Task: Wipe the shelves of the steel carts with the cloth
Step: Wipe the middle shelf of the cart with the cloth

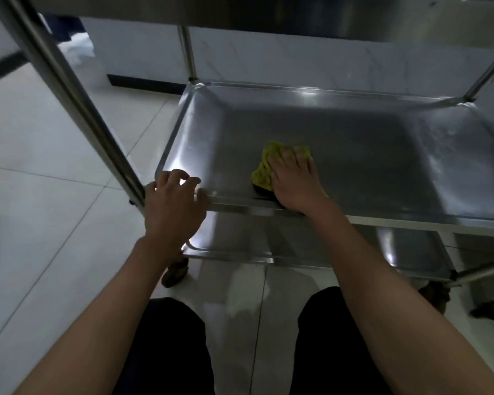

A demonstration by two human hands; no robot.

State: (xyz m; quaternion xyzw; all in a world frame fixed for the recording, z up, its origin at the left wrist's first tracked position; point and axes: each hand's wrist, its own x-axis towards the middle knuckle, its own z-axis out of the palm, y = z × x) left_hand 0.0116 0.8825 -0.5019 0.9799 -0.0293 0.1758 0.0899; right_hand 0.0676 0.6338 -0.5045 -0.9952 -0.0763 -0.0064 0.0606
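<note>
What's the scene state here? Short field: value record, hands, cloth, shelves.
left hand: grips front-left corner rim of the middle shelf
right hand: flat on the yellow cloth, pressing it onto the middle shelf
cloth position: near front edge, left of centre
lower shelf: bare steel, nothing on the visible part
top shelf: only its underside visible
floor: light tiles
</note>
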